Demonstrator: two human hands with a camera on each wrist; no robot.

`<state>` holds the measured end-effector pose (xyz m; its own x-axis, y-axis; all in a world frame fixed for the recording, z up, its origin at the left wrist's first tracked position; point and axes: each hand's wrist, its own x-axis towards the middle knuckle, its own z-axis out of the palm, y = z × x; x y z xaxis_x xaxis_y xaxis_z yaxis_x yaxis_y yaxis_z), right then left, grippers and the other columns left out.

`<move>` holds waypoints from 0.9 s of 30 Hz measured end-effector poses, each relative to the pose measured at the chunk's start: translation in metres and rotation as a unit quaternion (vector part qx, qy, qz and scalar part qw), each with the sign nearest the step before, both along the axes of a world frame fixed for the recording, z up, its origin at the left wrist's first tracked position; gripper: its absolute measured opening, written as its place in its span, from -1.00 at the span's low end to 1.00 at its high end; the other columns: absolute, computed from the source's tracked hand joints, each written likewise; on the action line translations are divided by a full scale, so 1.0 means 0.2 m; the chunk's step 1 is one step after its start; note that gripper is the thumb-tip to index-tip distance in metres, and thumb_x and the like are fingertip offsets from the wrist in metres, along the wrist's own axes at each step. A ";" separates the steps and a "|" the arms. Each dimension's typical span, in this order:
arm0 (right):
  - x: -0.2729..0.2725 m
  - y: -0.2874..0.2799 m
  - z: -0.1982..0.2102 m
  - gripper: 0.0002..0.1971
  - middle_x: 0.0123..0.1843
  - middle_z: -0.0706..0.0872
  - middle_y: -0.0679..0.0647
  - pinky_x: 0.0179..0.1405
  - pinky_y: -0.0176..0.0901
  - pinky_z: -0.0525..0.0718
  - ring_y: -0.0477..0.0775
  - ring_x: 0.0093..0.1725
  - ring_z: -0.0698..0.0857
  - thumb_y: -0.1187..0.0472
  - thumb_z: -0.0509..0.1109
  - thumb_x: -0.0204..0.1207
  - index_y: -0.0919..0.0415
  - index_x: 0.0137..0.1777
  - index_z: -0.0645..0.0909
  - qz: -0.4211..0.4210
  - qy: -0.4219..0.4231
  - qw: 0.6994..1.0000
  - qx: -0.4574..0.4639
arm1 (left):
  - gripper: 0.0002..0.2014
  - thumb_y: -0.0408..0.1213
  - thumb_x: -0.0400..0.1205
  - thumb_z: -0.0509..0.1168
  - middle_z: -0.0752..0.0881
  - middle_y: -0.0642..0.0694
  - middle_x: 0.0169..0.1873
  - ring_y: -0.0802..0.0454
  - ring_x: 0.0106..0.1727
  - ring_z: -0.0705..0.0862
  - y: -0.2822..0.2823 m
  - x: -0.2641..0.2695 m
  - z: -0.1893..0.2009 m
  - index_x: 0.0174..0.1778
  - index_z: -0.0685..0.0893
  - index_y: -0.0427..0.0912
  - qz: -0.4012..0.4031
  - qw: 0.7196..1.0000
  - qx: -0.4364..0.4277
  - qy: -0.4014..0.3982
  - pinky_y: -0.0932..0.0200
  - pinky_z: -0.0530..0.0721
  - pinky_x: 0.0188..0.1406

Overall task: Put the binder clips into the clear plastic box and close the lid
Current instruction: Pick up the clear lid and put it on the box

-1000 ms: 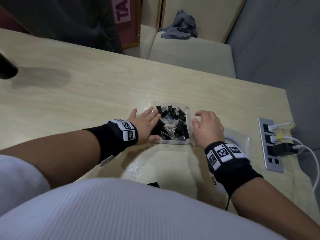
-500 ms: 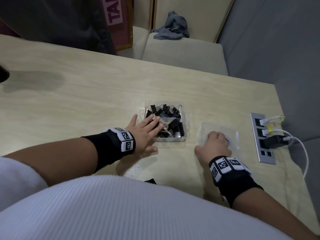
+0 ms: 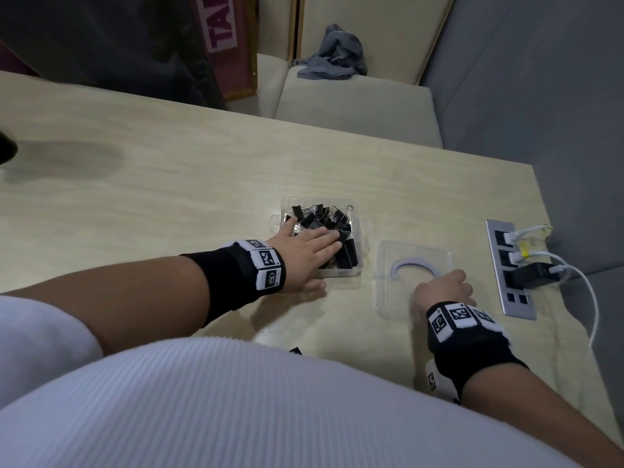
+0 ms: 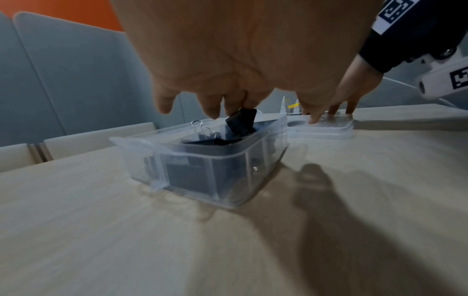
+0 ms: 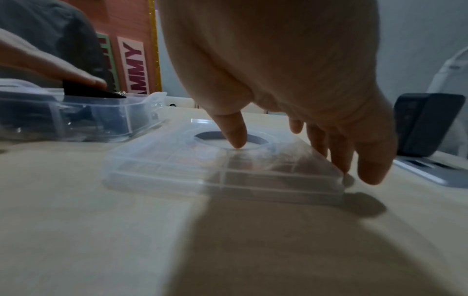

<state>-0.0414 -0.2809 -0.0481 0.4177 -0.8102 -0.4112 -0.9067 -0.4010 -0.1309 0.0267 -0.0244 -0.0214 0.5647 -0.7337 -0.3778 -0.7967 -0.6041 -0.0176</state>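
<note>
Your clear plastic box [image 3: 358, 270] sits open on the wooden table [image 3: 169, 184], and the black binder clips [image 3: 324, 221] are heaped inside it, a few silver wire handles poking up at the far end of the box. One more small black piece [image 3: 295, 350] lies on the table nearer to you than the box, right at the edge of your shirt; too little of it shows to say what it is.

Your left hand [image 3: 307, 256] is laid flat over the near part of the box, fingers straight and pressing down on the clips. From the left wrist camera you can see one clip [image 4: 241, 124] tilted up against your fingertips [image 4: 212, 109], sticking out above the rim. You're not gripping anything with that hand, just pushing.

The lid [image 3: 388, 298] is off, lying flat on the table just to the right of the box and not touching it. Your right hand [image 3: 442, 292] is on it: thumb tip [image 5: 234, 136] planted on top by the round opening, the other fingers curled down over the lid's right edge. So that hand has hold of the lid, which is resting on the table.

Further right of the box there's a power strip [image 3: 506, 265] set in the table, with a black charger [image 3: 533, 275] and white cables [image 3: 587, 298] plugged in.
</note>
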 end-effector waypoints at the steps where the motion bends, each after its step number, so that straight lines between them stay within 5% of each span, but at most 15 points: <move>1: 0.00 0.00 0.00 -0.51 0.43 0.36 0.38 0.24 0.20 0.44 0.45 0.36 0.41 0.30 0.24 0.53 0.31 0.41 0.19 0.011 -0.006 1.000 -0.012 | -0.21 0.26 0.65 -0.03 -0.13 -0.02 0.72 0.02 0.72 -0.05 0.00 0.00 0.00 0.69 -0.13 -0.07 -0.001 1.000 0.001 0.002 -0.44 -0.05 0.59; 7: 0.04 0.02 -0.01 -0.60 0.40 0.36 0.33 0.07 0.20 0.54 0.47 0.24 0.52 0.33 0.23 0.55 0.20 0.36 0.26 0.011 -0.124 0.992 -0.002 | -0.22 0.26 0.65 0.01 -0.12 -0.03 0.72 -0.01 0.72 -0.04 0.00 -0.01 0.01 0.69 -0.07 -0.06 -0.015 1.000 0.010 -0.002 -0.42 -0.02 0.59; 13: 0.11 0.01 0.13 -0.70 0.39 0.37 0.29 0.03 0.28 0.63 0.43 0.14 0.61 0.30 0.27 0.57 0.19 0.29 0.39 0.014 -0.335 0.939 -0.080 | -0.27 0.26 0.65 -0.01 -0.14 -0.02 0.72 -0.03 0.72 -0.07 0.00 -0.01 0.02 0.69 -0.02 0.02 -0.028 0.999 0.016 0.010 -0.43 -0.02 0.59; 19: 0.24 0.03 0.30 -0.74 0.36 0.44 0.28 0.08 -0.34 0.46 0.20 0.20 0.60 0.38 0.24 0.57 0.30 0.25 0.48 0.059 -0.525 0.845 -0.077 | -0.24 0.27 0.65 0.01 -0.12 0.01 0.72 0.01 0.72 -0.08 0.01 0.02 0.04 0.69 -0.07 0.03 0.033 0.998 -0.034 0.034 -0.37 0.02 0.62; 22: 0.29 0.11 0.35 -0.76 0.28 0.49 0.24 0.08 -0.33 0.55 0.09 0.14 0.59 0.36 0.23 0.56 0.31 0.22 0.48 0.096 -0.593 0.798 -0.051 | -0.28 0.20 0.66 0.05 0.00 -0.03 0.72 0.00 0.71 0.03 0.03 0.07 0.07 0.69 0.00 0.01 0.124 0.984 -0.120 0.037 -0.29 0.09 0.62; 27: 0.35 0.28 0.36 -0.78 0.24 0.58 0.15 0.00 -0.53 0.49 -0.05 0.10 0.55 0.29 0.19 0.62 0.24 0.23 0.46 0.111 -0.569 0.812 0.069 | -0.37 0.16 0.68 -0.02 0.45 -0.18 0.53 -0.19 0.49 0.45 0.11 0.18 0.11 0.64 0.17 -0.06 0.259 0.933 -0.248 0.036 -0.21 0.48 0.38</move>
<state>0.0291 -0.2240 0.0247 0.7202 -0.6417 0.2638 -0.0741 -0.4492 -0.8904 0.0618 -0.0033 0.0003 0.8789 -0.4630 -0.1147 -0.3832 -0.8285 0.4083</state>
